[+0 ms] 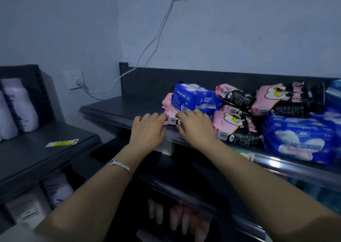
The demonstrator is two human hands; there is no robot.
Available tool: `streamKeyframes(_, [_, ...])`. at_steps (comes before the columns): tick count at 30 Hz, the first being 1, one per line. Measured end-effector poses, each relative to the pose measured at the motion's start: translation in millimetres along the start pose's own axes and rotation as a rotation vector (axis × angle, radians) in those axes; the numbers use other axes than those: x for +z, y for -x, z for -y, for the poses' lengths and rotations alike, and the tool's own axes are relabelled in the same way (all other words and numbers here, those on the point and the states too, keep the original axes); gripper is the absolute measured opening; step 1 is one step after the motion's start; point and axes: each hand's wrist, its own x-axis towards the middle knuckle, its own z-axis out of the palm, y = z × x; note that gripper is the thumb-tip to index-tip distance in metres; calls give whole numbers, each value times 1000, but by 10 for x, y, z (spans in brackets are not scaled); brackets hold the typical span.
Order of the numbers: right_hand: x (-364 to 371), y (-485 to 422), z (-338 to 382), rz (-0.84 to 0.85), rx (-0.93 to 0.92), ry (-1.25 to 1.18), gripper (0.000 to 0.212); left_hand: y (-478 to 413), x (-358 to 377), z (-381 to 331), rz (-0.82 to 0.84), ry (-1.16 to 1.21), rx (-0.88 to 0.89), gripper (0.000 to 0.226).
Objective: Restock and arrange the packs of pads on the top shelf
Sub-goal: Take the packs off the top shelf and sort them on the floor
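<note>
**Pink pack** (172, 119): one soft pack of pads in plastic film, pink with a white barcode panel and a black corner. It is being held at the front edge of the top shelf (118, 107), directly between the two grips.

**Left hand** (147, 127): the bent fingers are being pressed against the pack's left end, just beside the barcode. The grip is narrow and closed on the pack.

**Right hand** (193, 124): the curled fingers are being laid over the pack's right end. This grip is likewise narrow and closed on the pack. Both thumbs are being hidden, so their placing cannot be told.

**Bangle** (120, 165): thin and silver, it is being worn on the left wrist.

**Blue pack** (193, 99): pillow-shaped, in glossy creased film with white print. It is being carried, tilted, on top of pink packs just behind the fingertips.

**Pink-and-black packs** (238, 129): several, in crinkled shiny film with barcodes facing forward. They are being kept in a loose pile just to the right of the right hand.

**Large blue pack** (302, 142): puffy, printed with white cloud shapes. It is being kept at the shelf front, touching the pile's right side.

**Top shelf**: dark and matt, flat, with a raised back panel.

**Wall socket** (74, 79): white, with a white cable (156, 37) being led up the pale wall.

**Neighbouring shelf** (46, 155): dark and lower, to the left. Pale rounded bottles (20, 103) are being stored upright on it, and a yellow-and-white label strip (61, 143) is lying flat near its front.
</note>
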Motion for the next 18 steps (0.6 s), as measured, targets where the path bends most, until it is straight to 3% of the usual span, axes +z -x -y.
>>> streamKeyframes(18, [-39, -953, -801, 41, 271, 44, 45, -1249, 416, 141, 77, 114, 30, 47])
